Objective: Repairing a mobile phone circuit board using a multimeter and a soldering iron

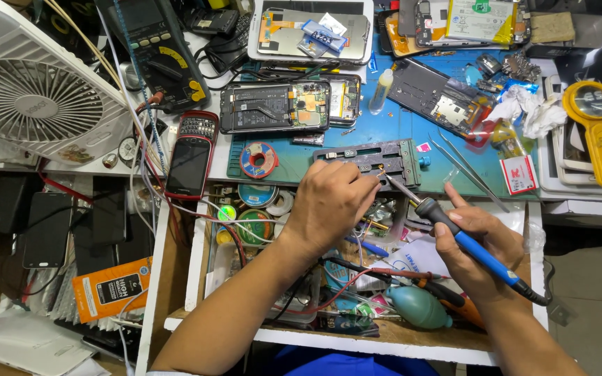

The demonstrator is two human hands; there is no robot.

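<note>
An orange rectangular package (113, 287) lies at eight o'clock. The right hand (475, 247) grips a blue soldering iron (454, 233), tip pointing toward eleven o'clock; the left hand (329, 202), fingers curled, rests on the grey fixture (374, 157).

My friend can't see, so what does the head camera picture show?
A right hand holds a blue-handled soldering iron, its tip at a grey metal holder on a blue work mat; the left hand rests beside it. Opened phones lie around.

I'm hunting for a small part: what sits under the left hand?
Below the left hand lies an open drawer with solder spools, wires and a teal blower bulb. Whatever lies directly under the palm and forearm is hidden.
</note>
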